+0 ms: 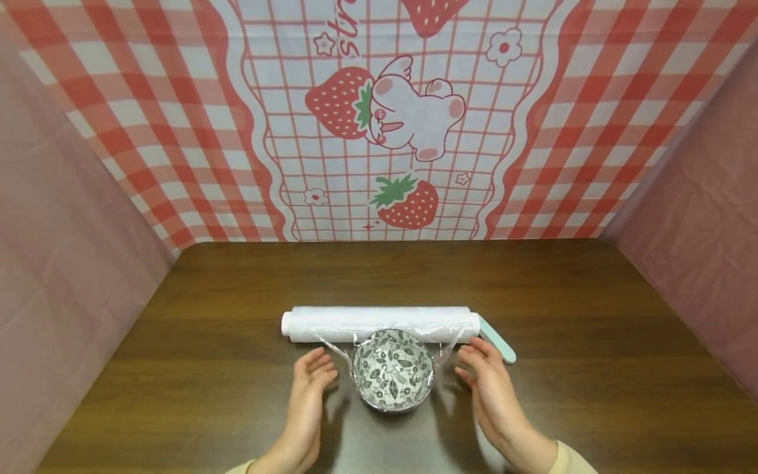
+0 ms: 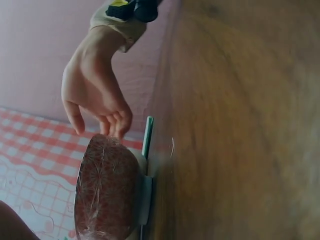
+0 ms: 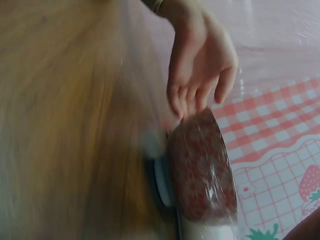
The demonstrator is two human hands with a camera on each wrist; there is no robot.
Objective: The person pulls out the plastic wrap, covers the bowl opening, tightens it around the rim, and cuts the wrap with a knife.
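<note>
A bowl (image 1: 393,372) with a dark leaf pattern inside stands on the table, clear cling film (image 1: 448,349) stretched over it and sticking out at both sides. In the left wrist view the bowl's outer wall (image 2: 107,185) looks reddish-brown, with wrinkled film clinging to it. My left hand (image 1: 306,401) is just left of the bowl, fingers loosely bent and holding nothing. On the other side, my right hand (image 1: 494,398) hovers near the film's edge, its fingers relaxed, apart from the bowl. Both palms face the bowl.
Directly behind the bowl lies a white roll of cling film (image 1: 355,319), crosswise. A mint-green flat strip (image 1: 499,342) pokes out past its right end. Checked strawberry cloth (image 1: 408,99) hangs at the table's (image 1: 207,296) back edge; pink cloth (image 1: 699,164) closes both sides.
</note>
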